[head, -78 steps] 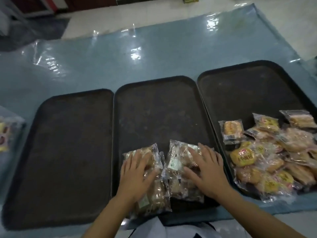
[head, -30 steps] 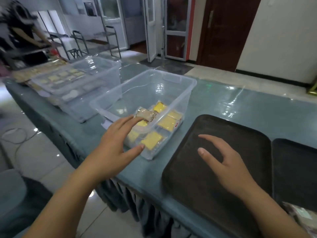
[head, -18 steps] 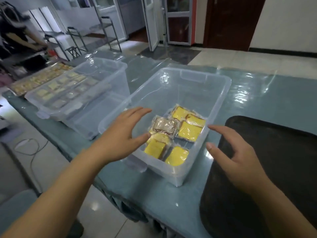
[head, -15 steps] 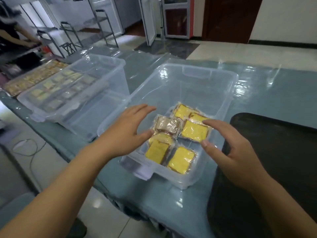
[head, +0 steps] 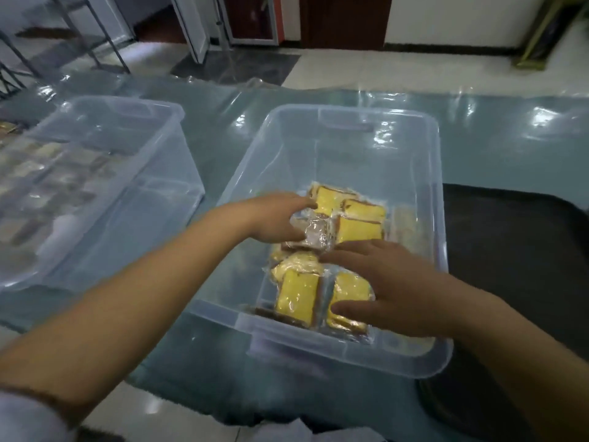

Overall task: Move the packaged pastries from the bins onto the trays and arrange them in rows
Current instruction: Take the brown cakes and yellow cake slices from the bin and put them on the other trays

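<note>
- Clear plastic forms the bin (head: 350, 129), which is set on the blue-covered table (head: 510, 148) beside a dark tray (head: 516, 250).
- Yellow packaged pastries (head: 299, 296) are kept in the bin's near half.
- A brownish packet (head: 314, 232) is touched, possibly pinched, by the left hand (head: 274, 218).
- The right hand (head: 392, 291) is laid with spread, relaxed fingers over the pastries.
- A second bin (head: 95, 173) is seen at left.

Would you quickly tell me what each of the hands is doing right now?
Left hand: open, fingers on the brown pastry packet.
Right hand: open, spread over a yellow pastry packet.
</note>
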Demonstrator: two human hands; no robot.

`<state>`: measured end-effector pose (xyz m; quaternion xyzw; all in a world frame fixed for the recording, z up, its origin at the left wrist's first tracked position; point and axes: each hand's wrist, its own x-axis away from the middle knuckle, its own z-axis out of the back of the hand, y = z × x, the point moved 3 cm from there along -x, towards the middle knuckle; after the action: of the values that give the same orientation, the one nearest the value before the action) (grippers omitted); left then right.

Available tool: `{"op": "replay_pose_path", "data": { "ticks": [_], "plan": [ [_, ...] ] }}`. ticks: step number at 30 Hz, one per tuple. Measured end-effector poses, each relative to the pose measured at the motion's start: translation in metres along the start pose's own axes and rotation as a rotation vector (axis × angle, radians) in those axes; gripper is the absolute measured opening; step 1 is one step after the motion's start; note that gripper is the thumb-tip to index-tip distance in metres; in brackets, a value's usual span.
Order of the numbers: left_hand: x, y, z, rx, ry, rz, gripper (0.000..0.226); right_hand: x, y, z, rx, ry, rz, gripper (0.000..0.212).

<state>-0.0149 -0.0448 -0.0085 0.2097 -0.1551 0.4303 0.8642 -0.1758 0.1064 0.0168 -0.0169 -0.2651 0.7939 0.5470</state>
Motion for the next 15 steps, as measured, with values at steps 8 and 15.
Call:
{"op": "replay_pose_path", "data": {
  "ticks": [8,15],
  "plan": [
    [-0.104,-0.015,-0.053,-0.093,-0.254,0.074,0.096,-0.099,-0.038,-0.058,-0.281,-0.578,-0.380,0.052],
    [-0.117,-0.017,-0.076,-0.262,-0.100,0.022,0.103,-0.110,-0.052,-0.086,-0.288,-0.801,-0.503,0.052]
  ]
}}
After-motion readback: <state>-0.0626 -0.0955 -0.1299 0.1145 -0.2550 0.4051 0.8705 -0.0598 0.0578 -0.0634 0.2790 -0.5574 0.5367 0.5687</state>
